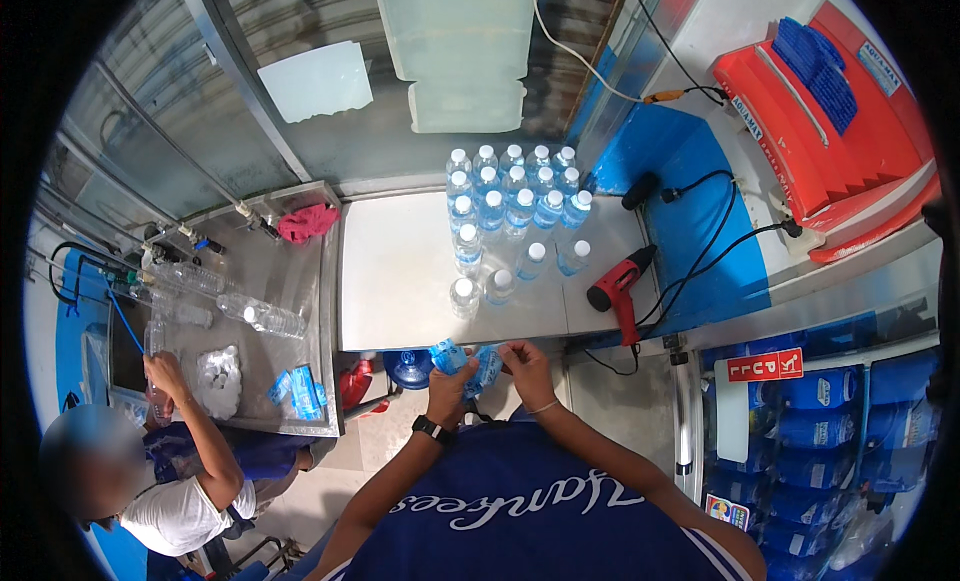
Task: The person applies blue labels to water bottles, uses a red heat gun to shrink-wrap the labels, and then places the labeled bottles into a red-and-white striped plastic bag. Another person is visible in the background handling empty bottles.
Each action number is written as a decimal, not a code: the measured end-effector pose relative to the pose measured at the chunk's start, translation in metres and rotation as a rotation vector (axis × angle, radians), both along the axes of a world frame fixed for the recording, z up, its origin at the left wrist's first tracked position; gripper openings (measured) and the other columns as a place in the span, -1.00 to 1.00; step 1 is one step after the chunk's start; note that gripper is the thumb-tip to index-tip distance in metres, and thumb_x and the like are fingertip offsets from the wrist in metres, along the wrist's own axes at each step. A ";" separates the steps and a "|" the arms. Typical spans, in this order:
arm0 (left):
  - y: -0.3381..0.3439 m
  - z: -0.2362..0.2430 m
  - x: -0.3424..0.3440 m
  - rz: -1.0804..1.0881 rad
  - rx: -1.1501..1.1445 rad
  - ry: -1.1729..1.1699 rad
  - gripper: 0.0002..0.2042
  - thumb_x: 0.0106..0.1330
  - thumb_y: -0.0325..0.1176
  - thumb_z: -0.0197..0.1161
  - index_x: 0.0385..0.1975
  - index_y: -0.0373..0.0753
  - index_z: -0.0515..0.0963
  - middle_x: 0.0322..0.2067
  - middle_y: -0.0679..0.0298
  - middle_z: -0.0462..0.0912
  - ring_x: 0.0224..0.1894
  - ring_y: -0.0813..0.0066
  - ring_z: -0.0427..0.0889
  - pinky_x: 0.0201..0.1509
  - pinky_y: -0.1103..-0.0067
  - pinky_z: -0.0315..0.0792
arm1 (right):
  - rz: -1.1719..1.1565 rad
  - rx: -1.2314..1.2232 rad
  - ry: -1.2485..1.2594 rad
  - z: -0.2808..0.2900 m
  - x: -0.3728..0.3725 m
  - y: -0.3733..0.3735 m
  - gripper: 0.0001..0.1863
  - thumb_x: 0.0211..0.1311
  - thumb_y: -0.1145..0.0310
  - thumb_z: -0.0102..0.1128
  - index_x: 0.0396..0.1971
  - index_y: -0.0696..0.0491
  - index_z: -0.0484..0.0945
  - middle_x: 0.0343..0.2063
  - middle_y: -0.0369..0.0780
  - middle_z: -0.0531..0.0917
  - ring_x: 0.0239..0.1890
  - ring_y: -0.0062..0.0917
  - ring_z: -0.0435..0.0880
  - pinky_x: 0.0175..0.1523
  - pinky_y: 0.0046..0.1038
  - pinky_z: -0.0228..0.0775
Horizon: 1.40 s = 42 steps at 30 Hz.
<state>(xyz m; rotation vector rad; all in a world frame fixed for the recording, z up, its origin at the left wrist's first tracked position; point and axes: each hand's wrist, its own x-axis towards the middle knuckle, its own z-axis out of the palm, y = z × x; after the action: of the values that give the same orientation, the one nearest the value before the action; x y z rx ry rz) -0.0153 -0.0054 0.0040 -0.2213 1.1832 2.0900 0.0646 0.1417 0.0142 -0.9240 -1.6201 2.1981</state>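
At the white counter's [395,281] front edge, my left hand [448,386] is closed on thin blue-and-white plastic labels [445,353]. Just to its right, my right hand [524,366] pinches the upper end of another blue label piece [485,366] between thumb and finger. Upright clear bottles [490,211] with white caps and blue labels stand in rows on the counter beyond my hands; some nearest ones [463,299] look unlabelled. A red heat gun [615,291] lies at the counter's right, its cord trailing.
At left, a co-worker [180,506] holds a bottle at a steel sink [330,291] with empty bottles, loose caps, more labels [300,391] and a pink cloth [305,224]. A red machine [830,171] is at upper right, a glass-door cabinet [820,431] at lower right, a blue jug [405,369] below the counter.
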 end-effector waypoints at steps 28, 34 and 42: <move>-0.038 -0.075 -0.095 0.045 -0.669 0.401 -0.75 0.37 -0.29 0.09 -0.17 -0.33 0.57 -0.40 0.11 0.69 -0.32 0.17 0.75 -0.23 0.35 0.56 | 0.630 1.575 0.148 0.085 -0.134 0.060 -0.78 0.23 0.33 0.39 -0.16 0.01 0.61 -0.10 -0.14 0.64 -0.01 -0.25 0.67 0.19 -0.16 0.28; -0.052 -0.104 -0.169 -0.113 -1.127 1.010 -0.70 0.25 -0.26 0.19 -0.17 -0.37 0.62 -0.35 -0.18 0.71 -0.26 -0.21 0.69 -0.10 0.12 0.57 | 1.016 1.683 -0.026 0.074 -0.156 0.056 -0.65 0.04 0.40 0.44 -0.14 0.10 0.61 -0.11 -0.08 0.65 -0.01 -0.19 0.68 0.17 -0.15 0.37; -0.056 -0.116 -0.195 -0.239 -1.479 1.004 -0.52 0.24 -0.19 0.28 0.15 -0.22 0.55 0.04 -0.03 0.53 0.17 -0.10 0.50 0.18 0.03 0.44 | 1.319 1.847 -0.329 0.072 -0.196 0.027 -0.73 -0.01 0.46 0.36 -0.23 0.09 0.69 -0.16 -0.09 0.72 -0.06 -0.22 0.71 0.07 -0.14 0.45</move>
<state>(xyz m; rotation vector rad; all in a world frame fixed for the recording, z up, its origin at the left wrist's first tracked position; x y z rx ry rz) -0.2100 -0.0614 -0.1122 0.3612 2.9529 0.6319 -0.1317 0.1686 0.0863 0.5610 -3.4546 -0.2557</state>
